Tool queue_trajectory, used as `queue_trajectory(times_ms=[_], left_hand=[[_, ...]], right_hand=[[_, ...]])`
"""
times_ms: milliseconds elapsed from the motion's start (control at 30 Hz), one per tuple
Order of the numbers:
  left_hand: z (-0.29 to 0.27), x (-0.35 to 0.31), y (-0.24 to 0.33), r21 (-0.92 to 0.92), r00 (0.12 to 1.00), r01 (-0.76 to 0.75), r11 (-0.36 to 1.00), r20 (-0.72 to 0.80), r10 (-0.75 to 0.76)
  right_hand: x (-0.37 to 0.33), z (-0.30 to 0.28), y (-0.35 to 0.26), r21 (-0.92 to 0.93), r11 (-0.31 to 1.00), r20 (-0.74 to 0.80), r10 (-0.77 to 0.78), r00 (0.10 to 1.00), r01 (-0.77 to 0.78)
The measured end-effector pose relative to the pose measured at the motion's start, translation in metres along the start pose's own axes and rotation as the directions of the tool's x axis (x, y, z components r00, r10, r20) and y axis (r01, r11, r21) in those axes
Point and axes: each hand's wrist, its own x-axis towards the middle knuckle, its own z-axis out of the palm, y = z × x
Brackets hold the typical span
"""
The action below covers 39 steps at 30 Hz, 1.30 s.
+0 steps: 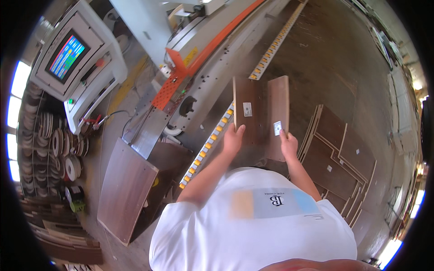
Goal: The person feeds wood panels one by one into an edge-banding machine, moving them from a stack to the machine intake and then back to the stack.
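In front of my body I hold two brown wood-grain boards, one in each hand, with a gap between them. My left hand (233,138) is closed on the near left edge of the left board (248,92), which carries a white label (247,109). At the right, my right hand (289,144) grips the outer edge of the right board (278,99). A second white label (277,128) sits close to those fingertips. Both boards stand tilted, and the fingers behind them are partly hidden.
Left of me stands a machine with an orange guard (171,88) and a control panel (68,54). A rail with yellow rollers (205,149) runs past my left arm. Stacked brown panels (332,158) lie at the right; more boards (124,189) lean at the left, near edging rolls (72,167).
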Motion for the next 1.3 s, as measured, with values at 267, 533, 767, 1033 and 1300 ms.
queue_trajectory(times_ms=[267, 533, 767, 1033, 1300], left_hand=[[-0.126, 0.010, -0.078, -0.316, 0.956, 0.009, 0.949, -0.276, -0.101], [-0.172, 0.034, -0.119, -0.469, 0.863, -0.119, 0.875, -0.485, -0.143], [-0.171, 0.055, -0.088, -0.482, 0.797, -0.257, 0.838, -0.595, -0.098], [-0.143, 0.099, -0.060, -0.516, 0.786, -0.292, 0.805, -0.609, -0.105], [-0.083, 0.189, -0.038, -0.488, 0.781, -0.402, 0.775, -0.625, 0.012]], right_hand=[[0.008, -0.028, 0.058, 0.642, 0.755, -0.004, 0.175, 0.985, -0.132], [-0.011, -0.046, 0.074, 0.472, 0.848, 0.050, 0.247, 0.968, -0.241], [-0.014, -0.059, 0.030, 0.073, 0.996, 0.070, -0.062, 0.996, 0.057], [0.010, -0.061, 0.013, -0.003, 0.981, 0.193, -0.190, 0.963, 0.194], [0.017, -0.080, -0.004, -0.085, 0.960, 0.295, -0.232, 0.927, 0.267]])
